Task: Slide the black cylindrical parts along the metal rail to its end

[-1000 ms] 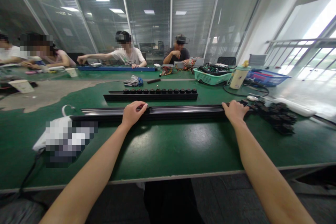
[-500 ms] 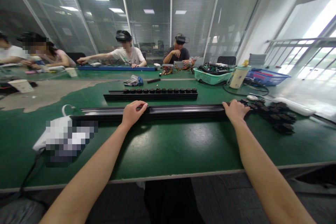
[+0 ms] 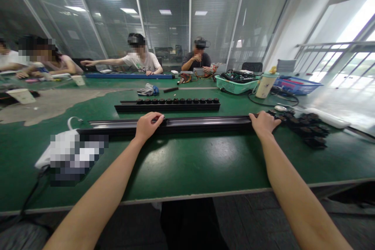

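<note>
A long black rail (image 3: 205, 122) with a shiny channel along its top lies across the green table in front of me. My left hand (image 3: 148, 125) is closed in a pinch at the channel, left of the rail's middle, on a small black part (image 3: 165, 122) that the fingers mostly cover. Near the rail's right end, my right hand (image 3: 264, 122) is closed over it, thumb on the near side; the far fingertips are hidden. Behind lies a shorter black rail (image 3: 166, 108) carrying a row of small round black parts.
A heap of black parts (image 3: 312, 127) lies at the right. A white device (image 3: 63, 146) with a cable sits at the left. Farther back stand a green basket (image 3: 236, 86), a pale bottle (image 3: 266, 86) and a blue basket (image 3: 301, 87). Several people sit across the table.
Both hands keep their places on the rail, with hardly any movement. Across the table, one person's outstretched arm has shifted slightly.
</note>
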